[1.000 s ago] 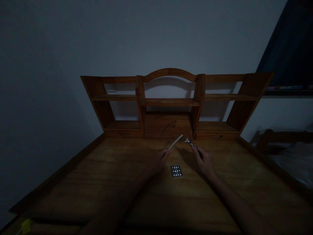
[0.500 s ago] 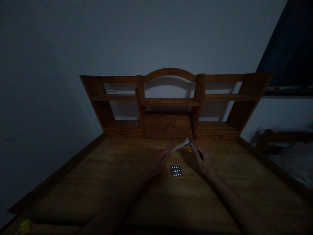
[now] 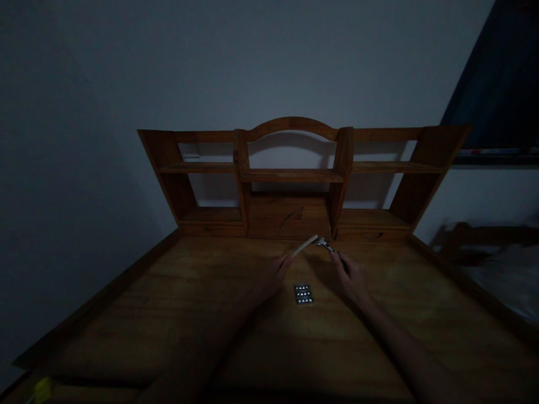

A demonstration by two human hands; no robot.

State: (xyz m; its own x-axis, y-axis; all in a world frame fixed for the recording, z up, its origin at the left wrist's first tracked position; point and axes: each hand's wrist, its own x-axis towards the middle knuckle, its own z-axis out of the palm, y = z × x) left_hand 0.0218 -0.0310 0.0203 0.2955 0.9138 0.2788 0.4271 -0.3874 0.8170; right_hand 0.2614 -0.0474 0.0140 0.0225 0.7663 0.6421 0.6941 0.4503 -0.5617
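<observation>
Held the adjustable wrench (image 3: pixel 325 244) in the right hand (image 3: pixel 352 276), fingers closed round its handle, above the far middle of the bench (image 3: pixel 210 292). Covered most of the handle with the hand; showed the wrench head small and dim. Pointed that head away and to the left, long axis slanting back toward the right hand. Pinched the pale strip (image 3: pixel 304 246) in the left hand (image 3: pixel 274 274), fingers closed on its near end and hiding it. Aimed the strip away and to the right, tip just beside the wrench head; could not tell whether touching. Left a gap between the hands. Showed nearer, flat on the bench between the forearms, a small dark tray (image 3: pixel 304 294) with three rows of shiny bits, too small to identify. Bounded the bench with a left border (image 3: pixel 101 296), a right border (image 3: pixel 463 278) and, at the back, a wooden shelf unit (image 3: pixel 292 175). Cut off and blurred a yellow object (image 3: pixel 42 388) at the lower left.
</observation>
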